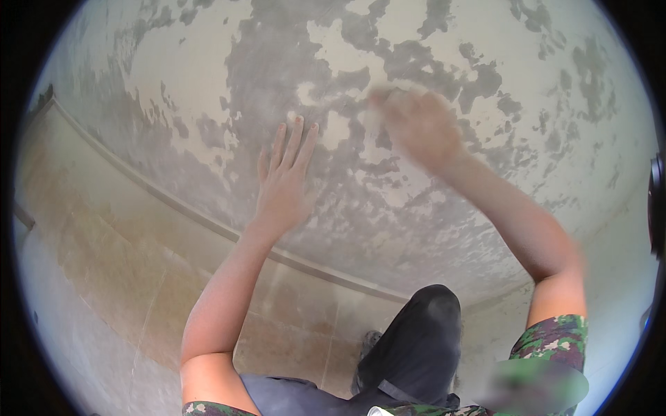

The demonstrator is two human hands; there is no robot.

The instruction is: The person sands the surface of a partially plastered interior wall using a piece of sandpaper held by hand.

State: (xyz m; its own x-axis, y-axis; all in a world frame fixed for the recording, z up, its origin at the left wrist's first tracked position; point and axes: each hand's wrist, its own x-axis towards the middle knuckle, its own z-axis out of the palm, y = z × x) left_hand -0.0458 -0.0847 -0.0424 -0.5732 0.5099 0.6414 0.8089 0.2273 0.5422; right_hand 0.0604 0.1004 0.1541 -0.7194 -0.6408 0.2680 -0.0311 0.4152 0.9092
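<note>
A wall (281,57) with patchy grey and cream plaster fills the upper part of the view. My left hand (286,182) lies flat against it, fingers spread and pointing up, with nothing held. To the right of it, my right hand (421,125) is at the wall, bent at the fingers and blurred by motion. Whether something thin is under its fingers cannot be told. Pale dust covers both hands and forearms.
A narrow ledge (171,205) runs along the wall's lower edge. Below lies a dusty tiled floor (291,343). My bent knee in dark trousers (432,333) is close to the wall, with a shoe (370,340) beside it. Another wall surface stands at the right.
</note>
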